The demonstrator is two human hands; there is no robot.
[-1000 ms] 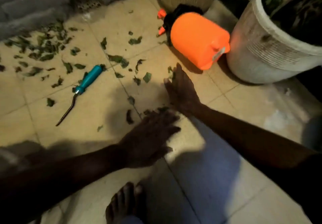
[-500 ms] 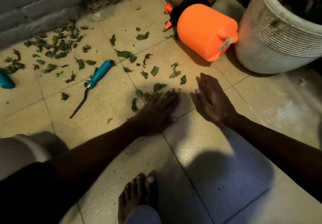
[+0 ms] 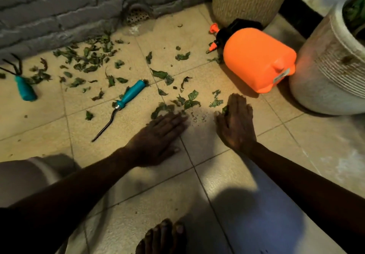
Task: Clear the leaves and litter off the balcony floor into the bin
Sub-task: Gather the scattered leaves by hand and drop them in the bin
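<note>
Left hand point(image 3: 158, 137) and right hand point(image 3: 236, 123) flat, fingers extended.

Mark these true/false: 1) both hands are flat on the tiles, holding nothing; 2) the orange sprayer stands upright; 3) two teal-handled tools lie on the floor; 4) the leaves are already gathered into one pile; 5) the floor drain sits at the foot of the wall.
1) True. The left hand and right hand lie open, palms down, on the tiled floor.
2) False. The orange sprayer lies on its side, nozzle toward the wall.
3) True. A hooked tool near the middle, a pronged hand rake at far left.
4) False. The leaves are scattered, thickest by the wall, with a few just ahead of the fingers.
5) True. The drain is set at the base of the brick wall.
</note>
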